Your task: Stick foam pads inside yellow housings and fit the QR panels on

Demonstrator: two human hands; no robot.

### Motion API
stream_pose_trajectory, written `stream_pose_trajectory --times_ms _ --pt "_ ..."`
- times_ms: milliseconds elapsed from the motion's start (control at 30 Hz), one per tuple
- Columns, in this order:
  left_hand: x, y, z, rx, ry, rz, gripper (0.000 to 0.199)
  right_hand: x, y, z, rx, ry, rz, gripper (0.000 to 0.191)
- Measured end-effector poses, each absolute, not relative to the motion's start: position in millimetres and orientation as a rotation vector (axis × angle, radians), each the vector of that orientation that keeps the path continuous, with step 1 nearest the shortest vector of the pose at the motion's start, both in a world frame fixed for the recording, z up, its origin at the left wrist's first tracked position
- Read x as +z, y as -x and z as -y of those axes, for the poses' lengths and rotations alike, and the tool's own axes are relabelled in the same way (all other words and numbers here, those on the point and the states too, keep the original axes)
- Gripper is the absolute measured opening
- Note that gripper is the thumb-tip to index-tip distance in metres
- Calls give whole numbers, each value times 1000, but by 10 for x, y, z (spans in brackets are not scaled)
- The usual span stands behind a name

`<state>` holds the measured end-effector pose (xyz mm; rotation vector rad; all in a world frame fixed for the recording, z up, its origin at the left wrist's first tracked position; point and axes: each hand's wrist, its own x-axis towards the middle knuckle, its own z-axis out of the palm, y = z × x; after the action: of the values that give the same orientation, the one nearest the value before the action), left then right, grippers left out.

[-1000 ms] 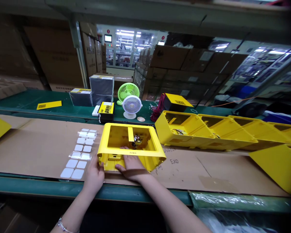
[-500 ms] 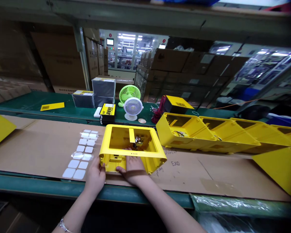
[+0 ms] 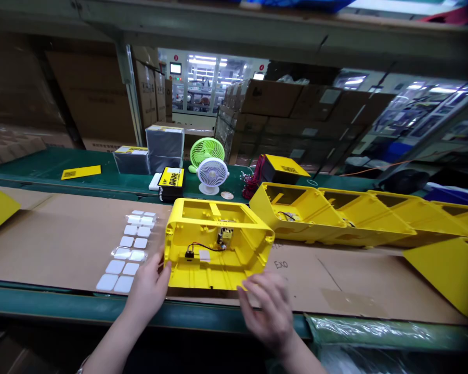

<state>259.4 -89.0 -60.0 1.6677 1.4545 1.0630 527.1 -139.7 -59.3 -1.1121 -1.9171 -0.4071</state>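
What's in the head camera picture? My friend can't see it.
A person's left hand holds the side of an open yellow case, with the right hand by its lower right corner. Inside are a white square and a dark wire; behind stand a green fan and a white fan.

You had a green workbench (image 3: 62, 304) bearing a flat brown cardboard sheet (image 3: 58, 234) — on it rested white rounded-square pieces (image 3: 127, 242), an open yellow plastic housing (image 3: 228, 265) and a row of yellow shells (image 3: 308, 230).
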Motion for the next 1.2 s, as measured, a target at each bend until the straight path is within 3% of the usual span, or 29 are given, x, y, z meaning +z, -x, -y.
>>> stream_pose_trajectory --times_ms 67,133,267,500,600,767,867,967,1200 --pt "-483 -2580 882 1031 -1662 -1472 47 -507 -5415 1388 -440 1302 1665 63" --pt "-366 -2570 868 1020 -1681 -1497 49 -435 -5542 1322 -165 1511 1558 66" --pt "-165 -2567 825 922 -1730 -1486 47 -298 -5717 1188 615 1641 1492 49" --pt "-28 -2549 827 637 -1757 -1399 30 265 -5901 1160 887 1732 1869 28" --pt "-28 -2546 850 579 -1746 -1380 26 488 -6089 927 700 1839 1913 32" --pt "-68 -2564 848 557 -1759 -1422 28 656 -6502 14 -140 1938 1633 41" --pt "-116 -2566 854 591 -1728 -1436 37 657 -6739 -591 -523 1943 1744 56" --pt "-157 -2557 869 581 -1705 -1460 42 608 -6903 -1007 -690 2112 1816 70" --pt "-181 -2540 866 622 -1694 -1429 43 537 -6921 -1186 -811 2031 1908 39"
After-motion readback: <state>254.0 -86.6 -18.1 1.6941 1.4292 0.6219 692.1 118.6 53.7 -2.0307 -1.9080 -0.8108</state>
